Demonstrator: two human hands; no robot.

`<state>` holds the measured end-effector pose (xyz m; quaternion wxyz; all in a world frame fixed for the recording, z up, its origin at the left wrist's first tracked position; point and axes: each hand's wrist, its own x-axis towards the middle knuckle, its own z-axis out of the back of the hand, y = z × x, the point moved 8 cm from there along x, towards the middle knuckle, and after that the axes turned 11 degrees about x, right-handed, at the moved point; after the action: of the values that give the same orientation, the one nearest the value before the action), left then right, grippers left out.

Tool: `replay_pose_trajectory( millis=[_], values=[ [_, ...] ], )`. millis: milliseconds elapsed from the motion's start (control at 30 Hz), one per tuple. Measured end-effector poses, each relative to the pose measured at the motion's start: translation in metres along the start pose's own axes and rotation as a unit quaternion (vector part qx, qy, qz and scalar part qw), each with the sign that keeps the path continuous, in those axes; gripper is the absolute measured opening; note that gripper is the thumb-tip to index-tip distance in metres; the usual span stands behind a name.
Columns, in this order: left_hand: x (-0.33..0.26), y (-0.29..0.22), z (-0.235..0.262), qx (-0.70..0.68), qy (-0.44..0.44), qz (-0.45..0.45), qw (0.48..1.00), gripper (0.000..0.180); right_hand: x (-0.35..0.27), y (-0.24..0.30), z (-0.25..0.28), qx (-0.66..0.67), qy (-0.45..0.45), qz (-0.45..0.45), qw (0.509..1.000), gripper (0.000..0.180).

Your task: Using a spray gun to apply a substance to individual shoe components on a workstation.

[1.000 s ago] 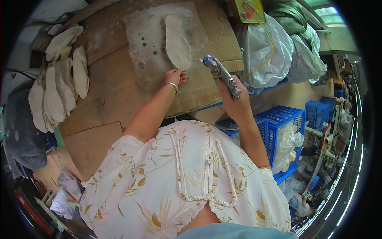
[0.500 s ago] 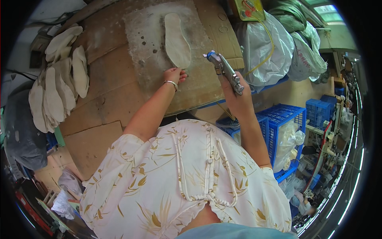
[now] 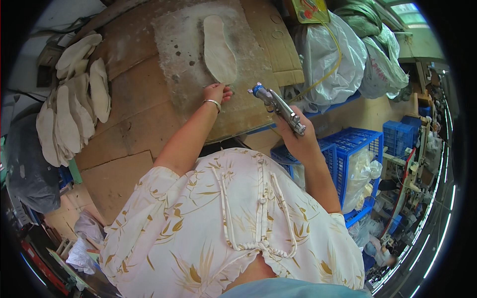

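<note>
Cream insole (image 3: pixel 218 49) lies at upper centre on the glue-stained surface (image 3: pixel 184 94); left hand (image 3: pixel 216 93) presses fingertips on its near end, right hand (image 3: pixel 298 141) is closed around a metal spray gun (image 3: pixel 277 107). Spraying step; next, presumably, aim the nozzle at the insole

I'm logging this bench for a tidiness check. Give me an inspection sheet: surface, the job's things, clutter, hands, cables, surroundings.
Surface: cardboard-covered bench with a whitish, stained work patch.
Job's things: one pale insole lying flat on the patch; metal spray gun with a blue tip.
Clutter: pile of insoles at the bench's left end.
Hands: left hand rests at the insole's near end; right hand grips the spray gun, apart from the insole.
Cables: yellow hose across the plastic bags.
Surroundings: blue crates on the right.
</note>
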<state>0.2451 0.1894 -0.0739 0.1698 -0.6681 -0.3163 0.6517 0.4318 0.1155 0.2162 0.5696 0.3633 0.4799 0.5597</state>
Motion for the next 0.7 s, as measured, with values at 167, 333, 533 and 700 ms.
replay_pose_trajectory(
  millis=[167, 333, 533, 700],
  values=[
    [0.000, 0.000, 0.001, 0.008, -0.006, -0.003, 1.000, 0.012, -0.005, -0.007, 0.008, -0.016, -0.025, -0.008, 1.000, 0.015],
    [-0.001, 0.001, 0.002, -0.003, -0.003, -0.002, 1.000, 0.012, -0.015, -0.004, 0.003, 0.004, 0.006, -0.010, 1.000, 0.016],
    [0.000, 0.002, 0.002, -0.009, -0.004, 0.000, 1.000, 0.013, -0.018, -0.006, 0.008, -0.006, -0.002, -0.010, 1.000, 0.015],
    [-0.001, 0.002, 0.000, -0.004, -0.004, 0.002, 1.000, 0.012, -0.015, -0.013, 0.013, 0.001, -0.022, -0.016, 1.000, 0.015]
  ],
)
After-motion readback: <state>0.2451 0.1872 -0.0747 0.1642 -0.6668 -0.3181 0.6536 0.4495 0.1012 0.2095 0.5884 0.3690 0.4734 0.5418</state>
